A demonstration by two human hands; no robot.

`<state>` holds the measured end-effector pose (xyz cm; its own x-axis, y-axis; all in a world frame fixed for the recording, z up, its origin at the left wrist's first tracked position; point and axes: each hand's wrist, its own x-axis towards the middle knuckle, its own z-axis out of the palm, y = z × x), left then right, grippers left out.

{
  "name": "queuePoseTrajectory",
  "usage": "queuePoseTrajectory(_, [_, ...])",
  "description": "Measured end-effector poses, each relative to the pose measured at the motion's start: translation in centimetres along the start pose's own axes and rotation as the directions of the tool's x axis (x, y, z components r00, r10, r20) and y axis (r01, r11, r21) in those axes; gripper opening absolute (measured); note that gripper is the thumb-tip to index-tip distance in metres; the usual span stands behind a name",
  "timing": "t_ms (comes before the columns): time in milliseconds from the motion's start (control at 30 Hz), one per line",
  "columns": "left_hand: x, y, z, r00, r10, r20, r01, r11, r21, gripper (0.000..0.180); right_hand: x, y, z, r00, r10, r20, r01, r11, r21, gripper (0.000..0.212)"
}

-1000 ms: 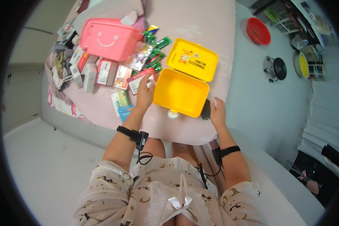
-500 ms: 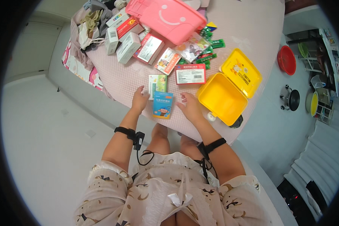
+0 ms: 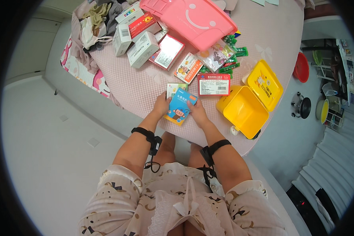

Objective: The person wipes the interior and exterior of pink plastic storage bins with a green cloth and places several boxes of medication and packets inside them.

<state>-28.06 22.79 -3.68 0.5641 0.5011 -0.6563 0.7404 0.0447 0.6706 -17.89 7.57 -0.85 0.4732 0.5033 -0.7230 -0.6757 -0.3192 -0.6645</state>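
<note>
Both hands have closed in on the blue box since half a second ago, when they were apart on either side of it; its far end now slants to the right. Left hand is partly closed, gripping the box's left side; right hand holds the right side, thumb on the front. The blue box is near the bed's near edge, overlapping a green-and-white box; whether it touches the bed I cannot tell. A red-and-white box lies just beyond the right hand, and an open yellow case stands by the bed's near right corner.
</note>
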Motion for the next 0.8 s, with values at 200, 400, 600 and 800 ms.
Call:
queuePoseTrajectory(200, [-2.0,4.7,-2.6,0.993,-0.006,0.121,0.041,0.958,-0.284,0.045,0.0,-1.8,-0.6,0.992,-0.124,0.001,0.120,0.955,-0.270,0.036])
queuePoseTrajectory(400, [-5.1,9.7,-5.5,0.965,0.161,0.206,-0.139,0.983,-0.121,0.070,-0.9,-4.2,0.9,0.981,-0.178,-0.079,0.152,0.954,-0.259,0.041])
queuePoseTrajectory(600, [-4.0,11.7,-6.1,0.965,0.248,0.090,-0.222,0.948,-0.226,0.074,2.8,-3.0,-3.1,0.799,-0.323,-0.507,0.162,0.927,-0.337,0.051])
queuePoseTrajectory(800, [-3.5,10.0,-7.5,0.993,0.113,-0.021,-0.115,0.967,-0.227,0.075,2.5,-7.0,-1.7,0.927,-0.017,-0.375,-0.161,0.885,-0.436,0.061])
